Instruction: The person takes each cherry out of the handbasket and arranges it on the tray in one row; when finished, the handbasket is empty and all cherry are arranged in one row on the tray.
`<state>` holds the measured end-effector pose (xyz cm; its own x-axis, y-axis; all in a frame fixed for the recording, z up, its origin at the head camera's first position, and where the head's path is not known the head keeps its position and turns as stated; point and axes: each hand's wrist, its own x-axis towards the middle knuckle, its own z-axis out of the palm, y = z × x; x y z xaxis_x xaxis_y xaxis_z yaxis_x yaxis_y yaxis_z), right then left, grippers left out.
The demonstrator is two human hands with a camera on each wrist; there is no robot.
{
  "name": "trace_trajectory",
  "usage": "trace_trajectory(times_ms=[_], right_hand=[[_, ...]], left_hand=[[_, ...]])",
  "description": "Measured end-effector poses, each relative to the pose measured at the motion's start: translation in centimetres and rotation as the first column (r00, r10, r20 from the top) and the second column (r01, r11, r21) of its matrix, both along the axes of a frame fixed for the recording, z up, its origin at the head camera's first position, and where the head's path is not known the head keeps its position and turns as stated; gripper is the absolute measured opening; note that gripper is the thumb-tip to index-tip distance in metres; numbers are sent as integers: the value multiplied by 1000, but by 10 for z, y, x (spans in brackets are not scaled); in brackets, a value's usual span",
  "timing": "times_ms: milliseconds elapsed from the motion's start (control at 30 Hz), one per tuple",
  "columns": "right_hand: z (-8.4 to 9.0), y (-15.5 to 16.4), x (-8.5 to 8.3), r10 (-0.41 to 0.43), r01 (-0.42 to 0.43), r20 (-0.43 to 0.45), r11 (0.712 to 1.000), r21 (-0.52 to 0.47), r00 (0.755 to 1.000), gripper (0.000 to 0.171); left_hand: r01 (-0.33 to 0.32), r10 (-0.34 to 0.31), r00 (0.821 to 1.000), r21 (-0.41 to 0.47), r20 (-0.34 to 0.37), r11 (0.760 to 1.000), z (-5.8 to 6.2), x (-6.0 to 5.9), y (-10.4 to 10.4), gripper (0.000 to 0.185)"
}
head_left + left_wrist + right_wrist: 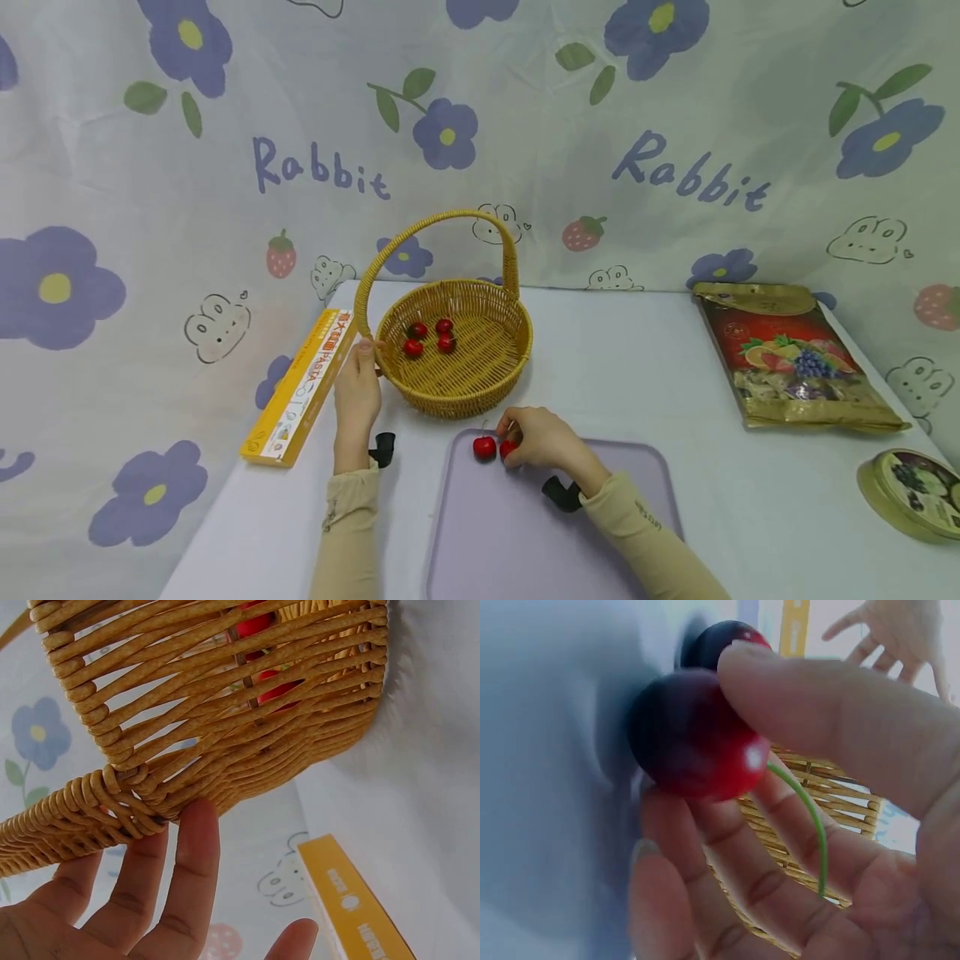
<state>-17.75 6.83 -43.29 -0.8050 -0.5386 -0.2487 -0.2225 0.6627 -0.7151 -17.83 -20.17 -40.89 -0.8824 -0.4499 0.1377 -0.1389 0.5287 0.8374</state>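
Right wrist view: the right hand (810, 825) pinches a cherry (694, 735) between thumb and fingers, beside the basket (817, 795).

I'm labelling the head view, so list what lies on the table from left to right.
Yellow box → left hand → basket → right hand on the purple tray → snack bag → round tin.

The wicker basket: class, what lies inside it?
Inside the wicker basket lie four red cherries near its left side. The near wall hides part of the floor, so anything there cannot be seen.
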Motion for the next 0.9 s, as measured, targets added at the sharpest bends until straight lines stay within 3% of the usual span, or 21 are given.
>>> trace_trajectory(times_ms=[300,633,767,900], right_hand=[[9,2,2,-41,43,-68,998,34,997,34],[19,14,-12,-96,100,-69,994,45,993,27],[39,25,-27,-79,82,-86,996,33,993,24],[73,31,-45,-21,17,-41,996,-82,999,26]], left_hand=[[3,-2,1000,7,-11,1000,-1,-1,0,77],[-10,10,1000,14,-12,1000,1,0,0,76],[-15,15,1000,8,-2,1000,2,1,0,76],[-18,18,1000,-1,-2,1000,1,1,3,76]])
